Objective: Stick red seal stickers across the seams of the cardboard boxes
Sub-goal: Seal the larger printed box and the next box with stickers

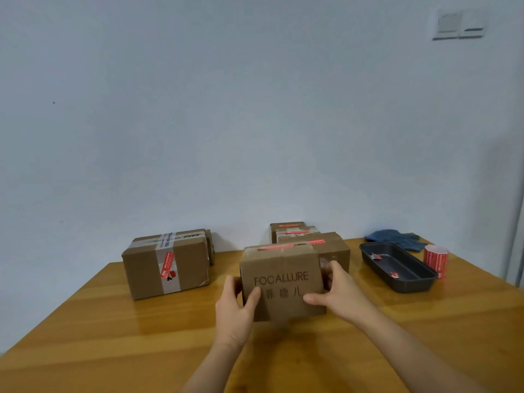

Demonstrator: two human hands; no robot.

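A small cardboard box [283, 268] printed FOCALLURE stands at the middle of the wooden table [113, 336], with a red seal sticker [276, 247] along its top seam. My left hand [236, 310] grips its left side, thumb on the front face. My right hand [337, 293] grips its right side the same way. Behind it stand three more boxes [326, 242] with red stickers on top. A larger taped box [167, 265] at the left carries a red sticker [167, 265] on its front tape. A roll of red stickers [436, 260] stands at the right.
A dark oblong tray [397, 268] with red scraps inside lies right of the boxes, next to the roll. A blue cloth [397, 239] lies behind the tray by the white wall. The table's left edge runs diagonally from the taped box toward me.
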